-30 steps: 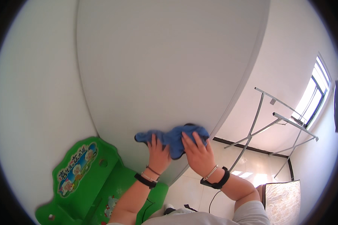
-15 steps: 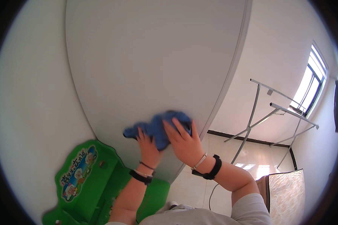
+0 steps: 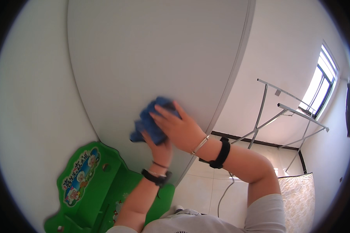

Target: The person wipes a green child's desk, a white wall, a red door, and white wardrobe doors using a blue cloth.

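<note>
A crumpled blue cloth (image 3: 148, 121) lies bunched against a large pale grey upright panel (image 3: 155, 50). My right hand (image 3: 178, 128) holds the cloth's upper right part to the panel, its fingers spread over the fabric. Lower down and to the left, my left hand (image 3: 160, 150) grips the cloth's bottom edge, its fingers partly hidden and blurred by motion. Each wrist wears a black band and a bracelet.
Green children's furniture (image 3: 93, 194) with a cartoon panel stands at lower left. On the right is a metal folding rack (image 3: 258, 116) below a window (image 3: 321, 87). A patterned cream item (image 3: 299, 198) stands at lower right, and a cable (image 3: 223, 196) runs over the tiled floor.
The cloth and my right hand have moved up and to the left across the panel. My left hand has shifted slightly right, and my right forearm now reaches further left.
</note>
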### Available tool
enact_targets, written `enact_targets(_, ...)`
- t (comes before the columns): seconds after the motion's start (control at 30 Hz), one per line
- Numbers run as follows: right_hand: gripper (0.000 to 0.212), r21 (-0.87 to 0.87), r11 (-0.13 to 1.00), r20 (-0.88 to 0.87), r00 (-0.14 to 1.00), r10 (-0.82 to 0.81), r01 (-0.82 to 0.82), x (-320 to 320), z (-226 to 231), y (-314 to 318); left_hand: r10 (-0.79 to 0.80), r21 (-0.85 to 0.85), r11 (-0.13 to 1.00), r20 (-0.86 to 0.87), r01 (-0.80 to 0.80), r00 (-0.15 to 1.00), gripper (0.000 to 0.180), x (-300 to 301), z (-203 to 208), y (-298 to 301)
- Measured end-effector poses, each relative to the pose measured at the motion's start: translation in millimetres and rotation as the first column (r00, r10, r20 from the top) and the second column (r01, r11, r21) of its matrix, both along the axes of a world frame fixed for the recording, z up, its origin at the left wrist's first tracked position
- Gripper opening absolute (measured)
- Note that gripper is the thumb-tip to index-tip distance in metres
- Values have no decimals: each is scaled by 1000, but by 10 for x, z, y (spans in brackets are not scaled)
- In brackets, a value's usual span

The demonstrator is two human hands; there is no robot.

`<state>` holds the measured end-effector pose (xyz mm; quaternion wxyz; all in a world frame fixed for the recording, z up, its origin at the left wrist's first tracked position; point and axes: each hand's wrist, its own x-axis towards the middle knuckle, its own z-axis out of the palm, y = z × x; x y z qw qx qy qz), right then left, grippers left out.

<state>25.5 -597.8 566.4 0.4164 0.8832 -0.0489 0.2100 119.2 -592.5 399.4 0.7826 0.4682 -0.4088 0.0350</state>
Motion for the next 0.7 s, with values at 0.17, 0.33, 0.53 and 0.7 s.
enact_targets(0.17, 37, 81, 996, -142, 989, 51, -39, -24, -91, -35, 56, 433, 885, 270, -173, 961, 78, -236, -334, 260)
enact_targets(0.33, 38, 211, 965, 59, 988, 143, -152, 553, -15, 72, 29, 454, 882, 218, -127, 975, 67, 550, 129, 151)
enact_targets(0.53, 39, 289, 955, 54, 997, 53, -67, 296, -354, 84, 65, 584, 741, 428, -331, 901, 61, -63, 74, 268)
enact_targets(0.7, 42, 300, 954, 66, 998, 3, -23, -87, -274, 16, -158, 97, 985, 186, 142, 970, 62, 396, 116, 169)
